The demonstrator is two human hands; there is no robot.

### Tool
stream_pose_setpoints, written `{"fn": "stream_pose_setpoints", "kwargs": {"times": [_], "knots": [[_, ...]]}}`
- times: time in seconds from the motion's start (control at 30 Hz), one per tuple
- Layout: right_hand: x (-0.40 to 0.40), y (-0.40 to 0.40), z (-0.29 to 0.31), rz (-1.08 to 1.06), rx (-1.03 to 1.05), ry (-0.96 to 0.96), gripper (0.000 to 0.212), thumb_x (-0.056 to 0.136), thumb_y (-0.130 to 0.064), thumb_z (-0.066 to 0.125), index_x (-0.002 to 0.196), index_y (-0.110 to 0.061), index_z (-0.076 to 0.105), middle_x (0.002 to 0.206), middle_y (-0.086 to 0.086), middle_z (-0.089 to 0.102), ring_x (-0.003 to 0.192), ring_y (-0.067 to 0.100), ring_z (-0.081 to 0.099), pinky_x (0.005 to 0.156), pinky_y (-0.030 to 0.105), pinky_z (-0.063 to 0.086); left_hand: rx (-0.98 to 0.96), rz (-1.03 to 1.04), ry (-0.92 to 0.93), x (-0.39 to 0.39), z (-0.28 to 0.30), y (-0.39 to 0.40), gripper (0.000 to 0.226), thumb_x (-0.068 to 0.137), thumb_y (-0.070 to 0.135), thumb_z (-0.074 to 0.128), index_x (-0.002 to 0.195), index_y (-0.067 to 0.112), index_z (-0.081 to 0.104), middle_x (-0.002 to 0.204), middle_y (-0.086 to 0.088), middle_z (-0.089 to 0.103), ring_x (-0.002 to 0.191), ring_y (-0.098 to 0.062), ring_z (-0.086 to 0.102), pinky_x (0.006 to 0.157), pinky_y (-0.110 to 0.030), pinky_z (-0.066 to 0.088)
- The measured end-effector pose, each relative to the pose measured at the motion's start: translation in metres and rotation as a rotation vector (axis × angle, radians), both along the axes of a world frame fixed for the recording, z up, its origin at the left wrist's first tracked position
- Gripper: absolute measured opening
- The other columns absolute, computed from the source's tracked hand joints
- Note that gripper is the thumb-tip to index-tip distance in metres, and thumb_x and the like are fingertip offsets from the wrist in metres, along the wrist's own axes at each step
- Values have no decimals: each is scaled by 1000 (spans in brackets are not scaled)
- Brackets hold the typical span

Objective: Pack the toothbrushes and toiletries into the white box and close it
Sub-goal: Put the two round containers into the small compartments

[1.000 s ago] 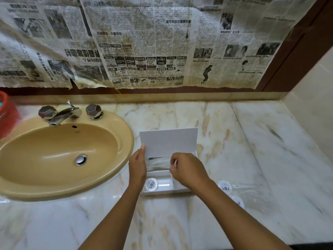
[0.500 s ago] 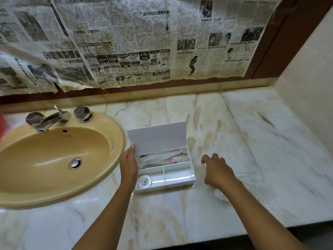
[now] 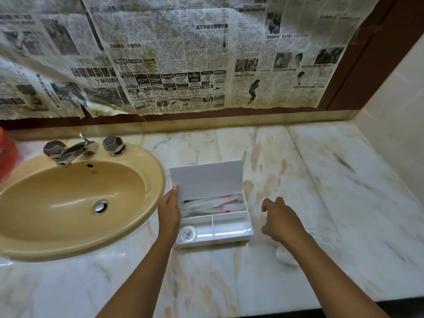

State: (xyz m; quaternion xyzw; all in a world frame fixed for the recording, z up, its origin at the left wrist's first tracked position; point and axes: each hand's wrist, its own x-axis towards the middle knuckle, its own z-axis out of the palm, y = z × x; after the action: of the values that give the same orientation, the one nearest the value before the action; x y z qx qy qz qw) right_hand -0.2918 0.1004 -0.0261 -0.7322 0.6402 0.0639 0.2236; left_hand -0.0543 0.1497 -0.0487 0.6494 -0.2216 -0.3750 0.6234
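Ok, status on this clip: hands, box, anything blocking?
Left hand steadies white box, lid up. Right hand open, over small round containers on counter. Wrapped toothbrushes in. Nothing blocking.

White box (image 3: 229, 235), tan sink (image 3: 68, 226)

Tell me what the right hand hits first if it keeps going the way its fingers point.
The right hand points left toward the white box. Its right wall looks like the first thing in line, with bare marble counter between; the hand's height above the counter is unclear.
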Motion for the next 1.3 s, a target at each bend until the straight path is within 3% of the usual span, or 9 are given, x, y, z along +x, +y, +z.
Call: {"fn": "stream_pose_setpoints", "kwargs": {"times": [0.1, 0.23, 0.33, 0.43, 0.67, 0.83, 1.07, 1.17, 1.3], "knots": [[22, 5, 20, 23, -120, -123, 31, 79, -17, 69, 104, -19, 49, 107, 4, 44, 76, 23, 55, 70, 30, 49, 1, 5, -7, 1, 0, 0, 25, 104, 25, 44, 87, 34, 61, 88, 18, 66, 80, 5, 62, 65, -6, 46], [68, 22, 40, 143, -180, -286, 24, 77, -23, 66, 95, -18, 51, 101, 3, 48, 83, 30, 57, 72, 31, 44, 11, -5, -31, 3, -4, -1, 27, 104, 26, 45, 86, 33, 64, 84, 18, 69, 78, 7, 64, 70, -11, 47], [105, 36, 35, 258, -116, -304, 15, 76, -21, 63, 86, -16, 54, 94, 5, 60, 88, 28, 58, 72, 31, 44, 29, -1, -39, 6, -8, -1, 28, 103, 28, 47, 84, 29, 68, 79, 16, 72, 75, 6, 66, 71, -16, 47], [134, 45, 24, 337, -86, -247, 9, 78, -19, 63, 79, -14, 56, 88, 9, 65, 81, 28, 59, 65, 29, 41, 48, -11, -39, 10, -13, -1, 30, 103, 31, 47, 84, 25, 69, 83, 10, 73, 79, -4, 66, 73, -21, 49], [158, 50, -8, 340, -34, -213, 16, 86, -22, 60, 94, -9, 66, 93, 11, 67, 82, 26, 62, 74, 32, 49, 72, -18, -1, 12, -19, -3, 33, 102, 34, 49, 84, 16, 70, 95, -12, 72, 88, -21, 66, 79, -30, 51], [154, 48, -13, 322, -28, -211, 20, 89, -22, 55, 94, -7, 67, 92, 12, 67, 76, 24, 57, 68, 27, 40, 74, -16, 2, 14, -24, -4, 34, 102, 33, 49, 87, 12, 71, 92, -10, 73, 87, -21, 66, 80, -34, 52], [159, 51, -18, 370, 49, -281, 21, 89, -21, 54, 94, -8, 70, 92, 11, 69, 81, 23, 64, 78, 31, 53, 49, -14, 21, 16, -29, -5, 39, 101, 36, 51, 92, 3, 70, 96, -17, 72, 96, -36, 66, 89, -49, 53], [157, 50, -17, 374, 47, -284, 21, 89, -22, 54, 95, -9, 69, 91, 10, 68, 81, 23, 63, 80, 32, 53, 53, -12, 23, 15, -27, -4, 39, 101, 34, 51, 93, 1, 69, 98, -19, 72, 93, -32, 68, 88, -46, 54], [145, 45, -1, 374, -18, -307, 18, 85, -23, 53, 82, -12, 66, 82, 9, 67, 76, 24, 62, 70, 32, 51, 51, -28, 11, 14, -23, -4, 36, 102, 31, 49, 91, 4, 70, 89, -8, 73, 83, -15, 66, 76, -27, 52]]}}
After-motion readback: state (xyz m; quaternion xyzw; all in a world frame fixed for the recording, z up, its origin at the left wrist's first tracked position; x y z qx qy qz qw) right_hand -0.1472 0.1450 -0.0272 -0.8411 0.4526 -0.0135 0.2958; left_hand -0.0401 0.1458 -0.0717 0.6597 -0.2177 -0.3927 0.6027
